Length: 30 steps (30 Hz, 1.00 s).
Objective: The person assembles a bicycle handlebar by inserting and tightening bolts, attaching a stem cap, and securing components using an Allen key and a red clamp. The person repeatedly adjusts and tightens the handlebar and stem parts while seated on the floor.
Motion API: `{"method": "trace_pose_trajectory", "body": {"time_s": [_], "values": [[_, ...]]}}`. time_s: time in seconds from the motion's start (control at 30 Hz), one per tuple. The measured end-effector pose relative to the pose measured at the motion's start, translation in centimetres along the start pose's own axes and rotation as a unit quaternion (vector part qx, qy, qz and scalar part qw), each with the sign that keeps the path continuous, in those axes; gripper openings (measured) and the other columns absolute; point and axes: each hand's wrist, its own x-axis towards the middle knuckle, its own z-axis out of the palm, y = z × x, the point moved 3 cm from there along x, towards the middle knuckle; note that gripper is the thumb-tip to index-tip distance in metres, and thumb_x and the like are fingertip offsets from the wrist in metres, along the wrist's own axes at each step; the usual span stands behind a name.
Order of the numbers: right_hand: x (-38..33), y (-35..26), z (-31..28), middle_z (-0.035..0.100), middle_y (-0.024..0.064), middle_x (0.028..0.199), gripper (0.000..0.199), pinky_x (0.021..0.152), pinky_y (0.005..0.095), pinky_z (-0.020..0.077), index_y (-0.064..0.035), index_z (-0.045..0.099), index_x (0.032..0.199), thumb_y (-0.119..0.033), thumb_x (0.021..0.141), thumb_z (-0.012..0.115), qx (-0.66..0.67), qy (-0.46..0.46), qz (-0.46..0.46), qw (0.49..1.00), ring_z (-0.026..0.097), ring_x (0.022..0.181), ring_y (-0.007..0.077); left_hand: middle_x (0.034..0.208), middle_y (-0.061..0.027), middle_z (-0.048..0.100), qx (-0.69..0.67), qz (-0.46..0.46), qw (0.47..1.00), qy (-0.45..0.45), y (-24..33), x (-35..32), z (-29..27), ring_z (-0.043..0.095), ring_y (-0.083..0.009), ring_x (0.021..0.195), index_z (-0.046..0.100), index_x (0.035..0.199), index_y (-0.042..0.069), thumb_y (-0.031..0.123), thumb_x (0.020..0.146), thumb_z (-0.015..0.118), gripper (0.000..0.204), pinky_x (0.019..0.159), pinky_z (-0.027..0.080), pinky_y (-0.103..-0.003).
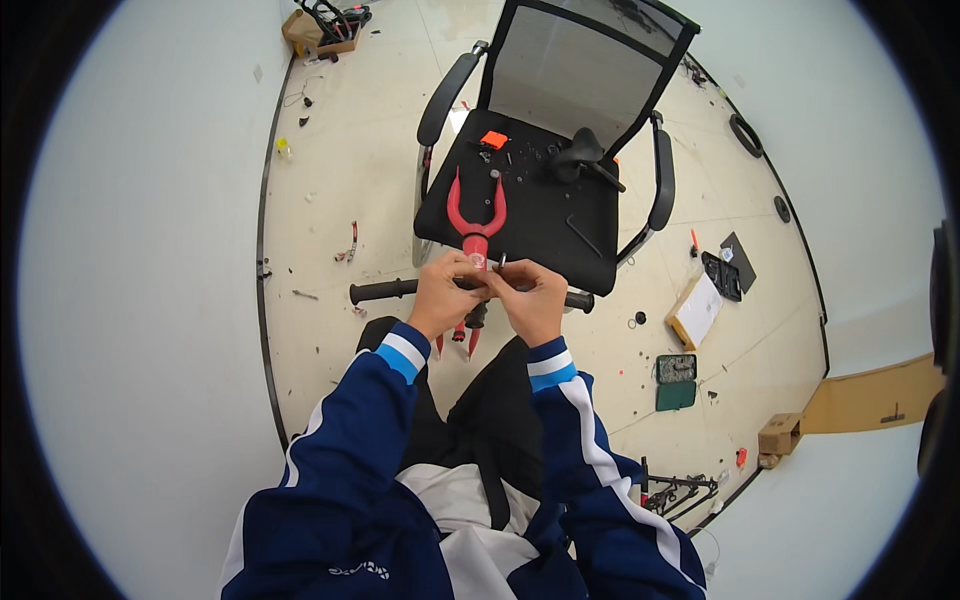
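Note:
My left hand (444,292) and my right hand (530,297) meet fingertip to fingertip at the near end of the red forked frame (477,222). Both are closed in a pinch; whatever lies between the fingers is hidden by them. A small dark metallic part (502,262) sticks up beside my right fingers. The frame's two prongs point away, over the front of the chair seat. Below my hands runs a handlebar, its black left grip (380,290) and right grip (580,301) showing on either side. Red fork prongs (473,343) show under it, between my legs.
On the black office chair (455,205) lie a black saddle on a post (578,158), a hex key (583,235), an orange object (494,140) and several small parts. Right on the floor are a green case (676,395), a black tool case (722,275) and a box (695,310).

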Motion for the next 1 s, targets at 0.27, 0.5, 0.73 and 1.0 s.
{"method": "trace_pose_trajectory", "body": {"time_s": [0.27,0.5,0.73,1.0], "values": [[-0.1,0.6,-0.9,0.070,0.0132,0.102,0.019,0.078,0.0324,0.0533,-0.0051,0.077,0.103,-0.005,0.085,0.071,-0.062,-0.067,-0.078,0.993,0.067,0.092,0.0271,0.103,-0.0128,0.072,0.042,0.165,0.983,-0.067,0.9,0.3,-0.2,0.066,-0.0289,0.094,0.075,0.096,0.003,0.003,0.079,0.076,0.018,0.087,0.052,-0.036],[0.3,-1.0,-1.1,0.074,0.0127,0.094,0.021,0.077,0.0307,0.0549,-0.0011,0.075,0.103,-0.008,0.083,0.075,-0.051,-0.070,-0.084,0.993,0.071,0.084,0.0227,0.091,-0.0082,0.072,0.008,0.054,0.998,-0.031,0.8,0.2,-0.2,0.067,-0.0251,0.087,0.075,0.089,0.004,0.005,0.071,0.082,0.019,0.079,0.049,-0.035],[-0.3,-0.8,-0.6,0.075,0.0105,0.084,0.015,0.073,0.0261,0.0550,0.0051,0.074,0.094,-0.005,0.083,0.076,-0.028,-0.018,-0.035,0.999,0.072,0.078,0.0162,0.094,-0.0098,0.071,-0.001,-0.042,0.999,-0.015,0.8,0.1,0.1,0.068,-0.0240,0.084,0.074,0.092,0.001,0.002,0.068,0.084,0.026,0.084,0.051,-0.034],[0.1,0.7,-1.5,0.073,0.0162,0.103,0.018,0.083,0.0303,0.0545,0.0042,0.072,0.103,-0.002,0.086,0.070,0.004,-0.076,-0.051,0.996,0.073,0.092,0.0248,0.095,-0.0096,0.072,0.004,0.067,0.995,-0.071,0.8,0.1,0.1,0.067,-0.0254,0.091,0.076,0.097,0.004,0.006,0.077,0.080,0.020,0.085,0.051,-0.036]]}}
